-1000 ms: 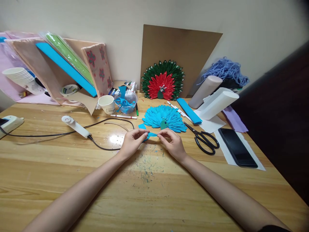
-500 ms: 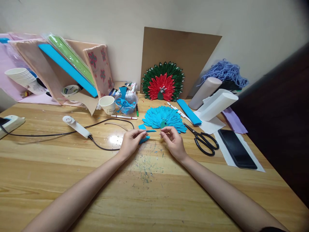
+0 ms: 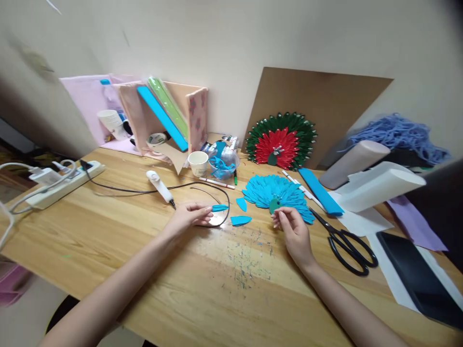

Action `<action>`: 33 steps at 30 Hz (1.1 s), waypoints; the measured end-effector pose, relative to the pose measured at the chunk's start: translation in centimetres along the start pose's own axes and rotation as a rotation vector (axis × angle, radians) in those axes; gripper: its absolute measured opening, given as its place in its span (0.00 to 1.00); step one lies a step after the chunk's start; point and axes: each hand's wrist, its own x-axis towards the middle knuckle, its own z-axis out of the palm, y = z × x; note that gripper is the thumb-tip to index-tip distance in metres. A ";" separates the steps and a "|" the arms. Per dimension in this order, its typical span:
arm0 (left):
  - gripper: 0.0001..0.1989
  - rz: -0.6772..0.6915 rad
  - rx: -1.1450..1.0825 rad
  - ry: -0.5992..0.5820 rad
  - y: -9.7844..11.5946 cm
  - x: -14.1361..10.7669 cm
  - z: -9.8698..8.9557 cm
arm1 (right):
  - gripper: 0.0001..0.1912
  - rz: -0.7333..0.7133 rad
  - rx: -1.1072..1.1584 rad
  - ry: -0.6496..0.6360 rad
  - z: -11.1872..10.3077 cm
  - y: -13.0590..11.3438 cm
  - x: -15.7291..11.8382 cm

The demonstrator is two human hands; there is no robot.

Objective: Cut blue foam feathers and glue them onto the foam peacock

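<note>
My left hand [image 3: 193, 215] pinches a small folded blue paper petal [image 3: 219, 208], whose tip points right. Just below the green head of the blue paper peacock [image 3: 267, 188], my right hand [image 3: 292, 229] is closed at the fingertips; anything between them is too small to make out. Two loose blue pieces lie between my hands: a pointed one [image 3: 241, 204] and a wider one [image 3: 240, 220]. A white glue gun [image 3: 159, 186] rests on the table beyond my left hand, its black cable looping near the petal.
Black scissors [image 3: 349, 248] and a phone [image 3: 415, 274] lie at the right. Behind are a red and green peacock [image 3: 280, 142], a paper cup [image 3: 198, 164] and a bowl of blue scraps [image 3: 222, 166]. A power strip [image 3: 65, 185] sits at the left.
The view has turned left. My hands have moved apart, my left hand towards the glue gun with the petal. The two loose blue pieces now show fully on the table.
</note>
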 end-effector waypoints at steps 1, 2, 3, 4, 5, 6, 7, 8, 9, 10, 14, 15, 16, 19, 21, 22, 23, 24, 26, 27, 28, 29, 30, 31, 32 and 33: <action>0.17 0.012 -0.006 0.014 0.1 -0.5 -1.3 | 0.10 -0.010 -0.027 -0.013 0.1 -0.1 -0.2; 0.17 0.028 -0.009 0.031 0.1 -0.9 -2.7 | 0.10 -0.023 -0.052 -0.035 0.3 -0.2 -0.5; 0.16 0.048 -0.009 0.055 0.1 -1.3 -4.1 | 0.09 -0.037 -0.074 -0.071 0.6 -0.4 -0.7; 0.16 0.072 -0.005 0.090 0.1 -1.7 -5.5 | 0.09 -0.052 -0.093 -0.117 1.1 -0.7 -0.8; 0.17 0.096 0.003 0.130 0.1 -2.1 -6.8 | 0.08 -0.071 -0.112 -0.171 1.7 -1.0 -0.9; 0.17 0.121 0.018 0.169 0.1 -2.5 -8.1 | 0.08 -0.096 -0.131 -0.230 2.7 -1.5 -0.9; 0.17 0.144 0.036 0.206 0.1 -2.8 -9.2 | 0.08 -0.126 -0.152 -0.292 3.8 -2.1 -0.7; 0.17 0.167 0.055 0.237 0.1 -3.2 -10.2 | 0.08 -0.158 -0.173 -0.354 5.3 -2.8 -0.5; 0.18 0.191 0.074 0.262 0.2 -3.4 -11.1 | 0.08 -0.188 -0.190 -0.409 6.9 -3.5 -0.1; 0.18 0.217 0.092 0.287 0.2 -3.6 -11.9 | 0.08 -0.209 -0.201 -0.459 8.9 -4.2 0.4; 0.16 0.319 0.197 0.422 0.1 -3.6 -14.1 | 0.13 -0.263 -0.208 -0.541 17.9 -6.0 2.6; 0.16 0.342 0.236 0.465 0.0 -3.4 -14.6 | 0.16 -0.286 -0.235 -0.543 20.2 -6.1 3.2; 0.15 0.367 0.277 0.509 -0.2 -3.1 -15.0 | 0.18 -0.303 -0.258 -0.531 22.3 -6.1 3.8; 0.13 0.451 0.378 0.615 -0.9 -2.3 -16.1 | 0.15 -0.303 -0.341 -0.593 27.2 -5.8 5.1; 0.12 0.489 0.417 0.657 -1.3 -2.1 -16.6 | 0.08 -0.315 -0.367 -0.653 28.8 -5.6 5.4; 0.12 0.504 0.423 0.668 -1.5 -2.1 -16.7 | 0.07 -0.324 -0.366 -0.669 29.1 -5.6 5.4; 0.12 0.515 0.421 0.675 -1.5 -2.2 -16.8 | 0.06 -0.332 -0.362 -0.675 29.1 -5.6 5.3; 0.12 0.524 0.415 0.680 -1.5 -2.3 -16.8 | 0.07 -0.335 -0.348 -0.670 28.8 -5.6 5.2; 0.11 0.536 0.403 0.700 -1.5 -2.7 -16.6 | 0.09 -0.330 -0.298 -0.664 27.6 -5.7 4.7; 0.11 0.541 0.404 0.715 -1.4 -2.8 -16.5 | 0.10 -0.323 -0.251 -0.659 26.8 -5.8 4.5; 0.11 0.545 0.411 0.732 -1.4 -3.0 -16.4 | 0.12 -0.318 -0.211 -0.671 25.9 -5.8 4.2; 0.10 0.550 0.420 0.745 -1.3 -3.1 -16.4 | 0.13 -0.319 -0.188 -0.685 25.1 -5.8 4.0; 0.10 0.558 0.429 0.754 -1.3 -3.1 -16.3 | 0.14 -0.321 -0.181 -0.699 24.4 -5.8 3.7; 0.10 0.565 0.436 0.759 -1.3 -3.1 -16.3 | 0.15 -0.328 -0.182 -0.723 23.8 -5.7 3.5; 0.10 0.572 0.439 0.761 -1.3 -3.1 -16.2 | 0.15 -0.338 -0.188 -0.744 23.3 -5.6 3.4; 0.10 0.576 0.440 0.763 -1.3 -3.1 -16.3 | 0.15 -0.345 -0.195 -0.763 23.0 -5.4 3.2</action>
